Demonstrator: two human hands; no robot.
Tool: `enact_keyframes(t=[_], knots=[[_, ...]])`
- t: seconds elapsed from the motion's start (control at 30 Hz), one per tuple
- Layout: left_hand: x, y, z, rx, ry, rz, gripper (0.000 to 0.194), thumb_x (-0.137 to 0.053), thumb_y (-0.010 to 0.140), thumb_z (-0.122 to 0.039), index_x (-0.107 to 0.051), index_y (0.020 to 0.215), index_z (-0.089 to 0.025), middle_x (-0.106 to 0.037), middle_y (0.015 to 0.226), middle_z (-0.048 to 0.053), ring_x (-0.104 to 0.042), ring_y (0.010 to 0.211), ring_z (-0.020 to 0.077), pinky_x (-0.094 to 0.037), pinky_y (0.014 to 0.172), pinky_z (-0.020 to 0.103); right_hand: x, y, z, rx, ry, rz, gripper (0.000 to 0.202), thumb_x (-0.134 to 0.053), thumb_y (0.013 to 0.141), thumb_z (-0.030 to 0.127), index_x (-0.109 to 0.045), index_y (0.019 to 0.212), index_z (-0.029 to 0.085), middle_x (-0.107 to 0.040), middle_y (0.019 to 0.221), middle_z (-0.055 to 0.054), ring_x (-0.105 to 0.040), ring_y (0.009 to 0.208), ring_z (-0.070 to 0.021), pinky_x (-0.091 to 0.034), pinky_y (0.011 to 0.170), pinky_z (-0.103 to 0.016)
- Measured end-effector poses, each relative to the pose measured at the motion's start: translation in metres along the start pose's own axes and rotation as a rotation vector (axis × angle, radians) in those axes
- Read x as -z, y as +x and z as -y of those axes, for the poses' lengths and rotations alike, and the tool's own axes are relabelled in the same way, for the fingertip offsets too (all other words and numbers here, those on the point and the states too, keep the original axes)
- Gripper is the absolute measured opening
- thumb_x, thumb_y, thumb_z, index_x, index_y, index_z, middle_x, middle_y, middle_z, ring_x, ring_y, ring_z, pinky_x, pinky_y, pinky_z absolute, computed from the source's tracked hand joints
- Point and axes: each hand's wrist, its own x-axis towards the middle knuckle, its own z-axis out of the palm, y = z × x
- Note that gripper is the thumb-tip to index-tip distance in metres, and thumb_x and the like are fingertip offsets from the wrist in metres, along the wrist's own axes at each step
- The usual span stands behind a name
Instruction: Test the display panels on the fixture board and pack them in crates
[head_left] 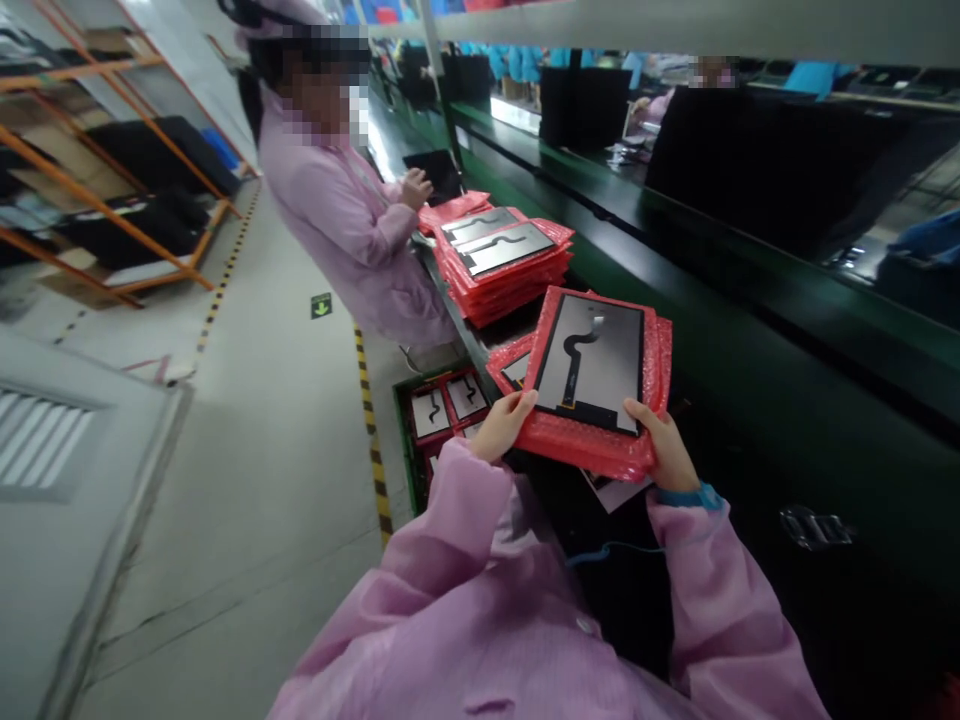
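Note:
Between my two hands is a small stack of red bubble-wrap sleeves, with a grey display panel [611, 350] on top that has a black curved cable. My left hand [507, 425] is closed on the stack's near left corner, thumb on top. At the near right edge, my right hand [664, 445] grips the same stack, its thumb by the panel's lower corner; a blue band circles that wrist. Below the held stack, another red sleeve with a panel [516, 368] shows partly on its left side. A pale sheet [616, 493] peeks out underneath.
A taller pile of red sleeves [501, 290] with panels on top stands farther along the dark green bench [750, 400]. Left of the bench, a green crate [409, 450] holds more panels. A person in pink [337, 200] stands beyond it. Clear plastic [816, 528] lies at right.

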Motion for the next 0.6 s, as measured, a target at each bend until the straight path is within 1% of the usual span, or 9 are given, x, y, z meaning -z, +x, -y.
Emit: enact_keyframes(t=[0.07, 0.13, 0.23, 0.33, 0.4, 0.47, 0.5, 0.57, 0.6], knots=[[-0.001, -0.007, -0.001, -0.024, -0.053, -0.011, 0.036, -0.074, 0.075, -0.051, -0.066, 0.069, -0.016, -0.066, 0.071, 0.001, -0.063, 0.082, 0.0209, -0.048, 0.081, 0.029, 0.000, -0.004, 0.003, 0.028, -0.017, 0.012, 0.040, -0.087, 0.061, 0.036, -0.065, 0.089, 0.019, -0.069, 0.072, 0.003, -0.066, 0.062, -0.0146, -0.058, 0.057, -0.025], [-0.001, -0.016, 0.000, -0.044, -0.123, -0.021, 0.034, -0.073, 0.076, -0.050, -0.071, 0.082, -0.017, -0.071, 0.085, 0.003, -0.065, 0.092, 0.0226, -0.049, 0.087, 0.030, -0.001, -0.009, 0.007, 0.074, -0.049, 0.017, 0.042, -0.086, 0.062, 0.036, -0.068, 0.096, 0.019, -0.073, 0.082, 0.001, -0.070, 0.070, -0.0174, -0.061, 0.065, -0.029], [0.002, -0.036, 0.003, -0.048, -0.239, -0.037, 0.048, -0.074, 0.074, -0.053, -0.071, 0.107, -0.018, -0.074, 0.107, 0.006, -0.066, 0.109, 0.0259, -0.050, 0.096, 0.033, -0.005, -0.020, 0.011, 0.152, -0.124, 0.015, 0.040, -0.085, 0.064, 0.037, -0.070, 0.097, 0.020, -0.075, 0.092, -0.001, -0.072, 0.082, -0.0201, -0.061, 0.075, -0.032], [0.007, -0.063, 0.007, -0.017, -0.364, -0.039, 0.060, -0.068, 0.075, -0.059, -0.068, 0.118, -0.018, -0.075, 0.114, 0.009, -0.067, 0.114, 0.0288, -0.052, 0.100, 0.038, -0.015, -0.034, 0.010, 0.216, -0.218, 0.032, 0.041, -0.086, 0.063, 0.037, -0.070, 0.098, 0.022, -0.074, 0.096, -0.001, -0.070, 0.086, -0.0197, -0.059, 0.078, -0.031], [0.012, -0.082, 0.010, 0.065, -0.523, -0.062, 0.064, -0.065, 0.075, -0.064, -0.068, 0.118, -0.016, -0.076, 0.112, 0.011, -0.068, 0.116, 0.0312, -0.053, 0.102, 0.041, -0.026, -0.043, 0.003, 0.246, -0.291, 0.046, 0.042, -0.087, 0.063, 0.039, -0.070, 0.097, 0.022, -0.073, 0.094, -0.001, -0.067, 0.084, -0.0186, -0.058, 0.076, -0.030], [0.019, -0.098, 0.014, 0.146, -0.687, -0.137, 0.067, -0.067, 0.074, -0.066, -0.069, 0.118, -0.016, -0.076, 0.111, 0.012, -0.067, 0.118, 0.0323, -0.054, 0.103, 0.042, -0.041, -0.052, -0.006, 0.262, -0.368, 0.085, 0.040, -0.088, 0.062, 0.039, -0.069, 0.093, 0.021, -0.072, 0.092, -0.002, -0.065, 0.081, -0.0178, -0.056, 0.074, -0.029], [0.024, -0.106, 0.017, 0.160, -0.740, -0.191, 0.067, -0.069, 0.074, -0.067, -0.069, 0.119, -0.016, -0.076, 0.112, 0.012, -0.067, 0.120, 0.0322, -0.054, 0.103, 0.042, -0.050, -0.057, -0.012, 0.266, -0.400, 0.123, 0.038, -0.087, 0.063, 0.039, -0.068, 0.090, 0.021, -0.072, 0.091, -0.002, -0.064, 0.081, -0.0178, -0.056, 0.074, -0.029], [0.037, -0.122, 0.025, 0.112, -0.776, -0.297, 0.067, -0.070, 0.077, -0.067, -0.068, 0.122, -0.018, -0.076, 0.116, 0.011, -0.065, 0.123, 0.0311, -0.054, 0.104, 0.041, -0.070, -0.068, -0.023, 0.261, -0.431, 0.243, 0.037, -0.085, 0.065, 0.039, -0.065, 0.090, 0.021, -0.071, 0.091, -0.003, -0.063, 0.080, -0.0180, -0.056, 0.076, -0.031], [0.045, -0.129, 0.029, 0.074, -0.789, -0.345, 0.068, -0.071, 0.077, -0.068, -0.068, 0.123, -0.018, -0.075, 0.118, 0.010, -0.064, 0.125, 0.0308, -0.054, 0.105, 0.040, -0.081, -0.072, -0.029, 0.251, -0.430, 0.314, 0.037, -0.084, 0.067, 0.039, -0.064, 0.092, 0.021, -0.070, 0.093, -0.003, -0.063, 0.081, -0.0182, -0.056, 0.077, -0.032]])
